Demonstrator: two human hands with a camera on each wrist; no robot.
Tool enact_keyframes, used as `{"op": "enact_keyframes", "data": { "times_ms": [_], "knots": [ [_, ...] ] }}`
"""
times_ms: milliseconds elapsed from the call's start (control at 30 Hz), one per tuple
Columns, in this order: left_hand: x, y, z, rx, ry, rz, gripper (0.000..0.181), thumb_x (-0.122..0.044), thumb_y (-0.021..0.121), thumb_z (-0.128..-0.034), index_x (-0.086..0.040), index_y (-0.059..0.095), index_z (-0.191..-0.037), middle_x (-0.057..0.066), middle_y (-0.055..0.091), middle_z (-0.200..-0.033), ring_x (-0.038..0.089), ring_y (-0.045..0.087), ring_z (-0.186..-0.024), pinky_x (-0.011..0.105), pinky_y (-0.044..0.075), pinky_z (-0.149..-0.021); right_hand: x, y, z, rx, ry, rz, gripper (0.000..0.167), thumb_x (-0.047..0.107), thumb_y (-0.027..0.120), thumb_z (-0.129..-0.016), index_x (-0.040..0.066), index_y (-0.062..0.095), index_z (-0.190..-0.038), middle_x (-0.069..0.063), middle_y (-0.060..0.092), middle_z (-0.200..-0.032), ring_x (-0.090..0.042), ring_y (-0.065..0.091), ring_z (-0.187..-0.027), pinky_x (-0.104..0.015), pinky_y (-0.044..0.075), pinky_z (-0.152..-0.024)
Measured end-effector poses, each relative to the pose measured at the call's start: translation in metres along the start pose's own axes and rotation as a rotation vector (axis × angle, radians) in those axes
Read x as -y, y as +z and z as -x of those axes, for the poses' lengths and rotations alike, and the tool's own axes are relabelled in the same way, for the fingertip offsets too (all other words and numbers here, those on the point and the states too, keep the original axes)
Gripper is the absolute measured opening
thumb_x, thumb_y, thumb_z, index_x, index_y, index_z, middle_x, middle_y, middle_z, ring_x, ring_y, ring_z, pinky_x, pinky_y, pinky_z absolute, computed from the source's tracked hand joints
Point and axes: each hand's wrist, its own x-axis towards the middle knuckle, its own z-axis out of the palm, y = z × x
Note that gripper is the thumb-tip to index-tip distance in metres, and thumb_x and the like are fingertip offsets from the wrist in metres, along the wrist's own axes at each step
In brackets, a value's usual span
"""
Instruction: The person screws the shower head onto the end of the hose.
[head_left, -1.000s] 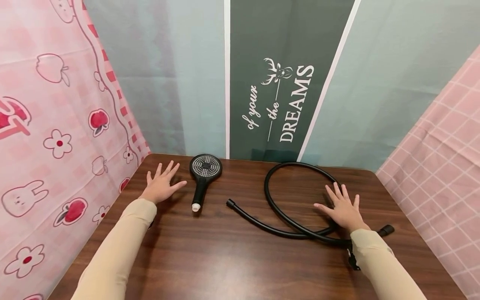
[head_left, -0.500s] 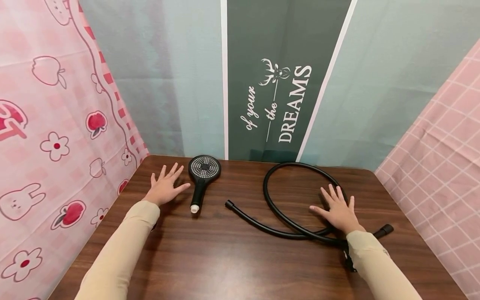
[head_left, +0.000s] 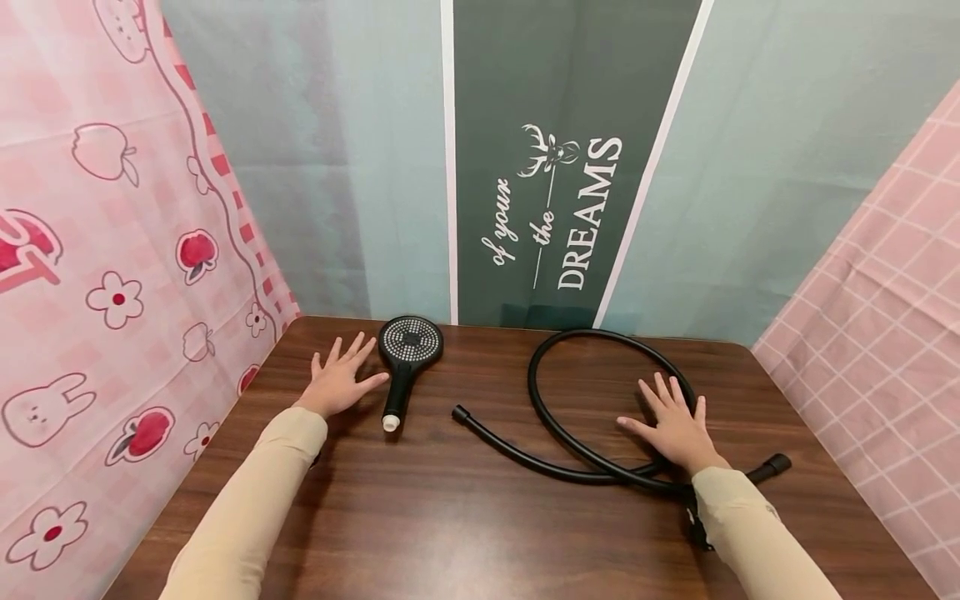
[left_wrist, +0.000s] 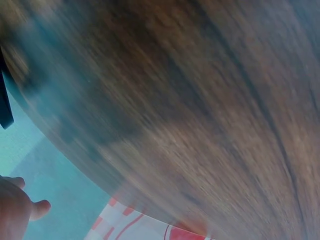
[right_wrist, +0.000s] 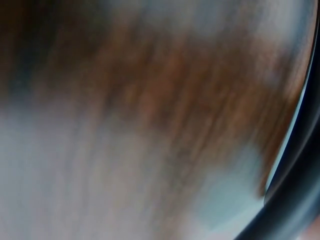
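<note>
Up behind it all hangs the green lettered backdrop (head_left: 585, 83), and here's the brown table (head_left: 465, 521), broad and glossy in front of it. Biggest thing on there: the black hose (head_left: 533, 375), looped across the right half, its curve close to the far edge. Then the shower head (head_left: 405, 364), over towards the far left corner, disc up by the far edge, its long axis running down the handle (head_left: 400, 387) towards the near edge, leaning a touch left. Who's nearer? The left hand (head_left: 341, 386), no contest! The shower head lies just to its right, the thumb aimed at the handle, fingers spread, released. Across the table, the right hand (head_left: 675, 427), fingers splayed and holding nothing, sits over the loop's right side; touching, I can't tell. Small stuff: one hose end (head_left: 778, 462) near the right edge, the other (head_left: 461, 412) mid-table, and the handle's white tip (head_left: 391, 423).
</note>
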Motion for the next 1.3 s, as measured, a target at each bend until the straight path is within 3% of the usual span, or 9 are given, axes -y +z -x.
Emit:
{"op": "enact_keyframes", "data": {
  "times_ms": [367, 1300],
  "knots": [
    [-0.005, 0.002, 0.002, -0.010, 0.014, 0.005, 0.079, -0.056, 0.052, -0.0973, -0.016, 0.022, -0.159, 0.014, 0.012, -0.167, 0.050, 0.002, -0.151, 0.078, -0.002, -0.113, 0.002, 0.002, 0.003, -0.003, 0.005, 0.000, 0.098, 0.070, 0.053, -0.090, 0.006, 0.021, -0.158, -0.025, 0.004, -0.165, -0.048, -0.003, -0.152, -0.077, -0.014, -0.110],
    [-0.015, 0.003, 0.004, 0.015, 0.034, 0.027, 0.080, -0.060, 0.050, -0.0967, -0.017, 0.023, -0.159, 0.012, 0.013, -0.167, 0.050, 0.007, -0.151, 0.077, 0.001, -0.114, 0.005, 0.005, 0.006, -0.011, 0.011, -0.004, 0.099, 0.072, 0.052, -0.089, 0.007, 0.023, -0.157, -0.025, 0.005, -0.165, -0.047, -0.003, -0.152, -0.078, -0.013, -0.110]
  ]
}}
